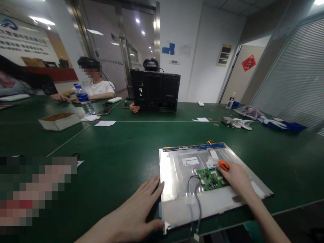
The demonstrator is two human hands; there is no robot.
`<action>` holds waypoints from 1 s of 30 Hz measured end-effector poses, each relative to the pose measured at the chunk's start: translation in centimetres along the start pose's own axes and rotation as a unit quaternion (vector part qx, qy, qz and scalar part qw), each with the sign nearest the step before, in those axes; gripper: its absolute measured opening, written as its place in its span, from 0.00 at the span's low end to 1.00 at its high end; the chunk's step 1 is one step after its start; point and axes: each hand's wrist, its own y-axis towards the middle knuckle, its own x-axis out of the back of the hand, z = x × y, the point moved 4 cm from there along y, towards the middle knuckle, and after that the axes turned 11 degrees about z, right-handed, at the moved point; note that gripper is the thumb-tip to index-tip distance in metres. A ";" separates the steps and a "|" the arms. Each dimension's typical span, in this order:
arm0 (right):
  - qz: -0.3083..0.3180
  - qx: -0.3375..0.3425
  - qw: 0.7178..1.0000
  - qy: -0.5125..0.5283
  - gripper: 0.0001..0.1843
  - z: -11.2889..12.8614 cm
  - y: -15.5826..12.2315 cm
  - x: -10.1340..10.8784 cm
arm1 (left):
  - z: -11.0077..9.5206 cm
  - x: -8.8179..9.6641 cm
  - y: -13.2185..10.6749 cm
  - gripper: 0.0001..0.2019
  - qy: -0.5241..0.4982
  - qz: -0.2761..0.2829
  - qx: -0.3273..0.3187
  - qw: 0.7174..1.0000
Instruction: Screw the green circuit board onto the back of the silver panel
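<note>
Green worktop (134, 145) spreads out before me, and towards its far left stands an open white box (57, 124), with a blue-capped bottle (82, 96) just behind and to the right. A seated person in a white shirt (101, 89) rests both arms on the far edge. Nearer, the worker's left hand (134, 209) lies at the left edge of a silver panel (174, 189), its fingers slightly apart, thumb by the near left corner. Beyond, another person's hand (134, 107) steadies an upright black housing (155, 89). The panel lies flat beside the worktop's near edge, a blue circuit strip (194, 147) along its far side. Grey cables (198, 204) run from a green circuit board (211, 179) past the panel's near edge. Over that board, the right hand (236, 179) has its fingers closed around an orange-and-black tool (224, 165). White gloves (243, 124) lie towards the far right corner, near a blue tray (296, 127).
</note>
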 end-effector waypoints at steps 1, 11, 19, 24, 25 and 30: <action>-0.006 0.008 1.000 0.001 0.21 -0.5 0.2 0.0 | -0.6 0.1 0.8 0.47 -0.001 0.024 -0.006 1.000; -0.039 0.065 0.997 -0.009 0.19 -6.2 2.3 -0.5 | -2.8 0.3 5.7 0.51 0.045 -0.024 -0.074 0.996; -0.037 0.058 0.996 -0.051 0.16 -8.8 3.7 -0.4 | -2.5 -0.4 7.6 0.51 0.061 -0.086 -0.114 0.988; -0.033 0.017 0.995 -0.088 0.14 -9.7 5.6 0.8 | -3.5 -0.3 9.4 0.51 0.056 -0.097 -0.125 0.986; -0.033 0.005 0.995 -0.095 0.13 -10.0 6.1 1.2 | -3.7 -0.2 9.9 0.52 0.053 -0.098 -0.129 0.985; -0.035 -0.036 0.992 -0.113 0.15 -10.7 8.4 3.4 | -5.0 0.1 12.0 0.53 0.053 -0.112 -0.135 0.983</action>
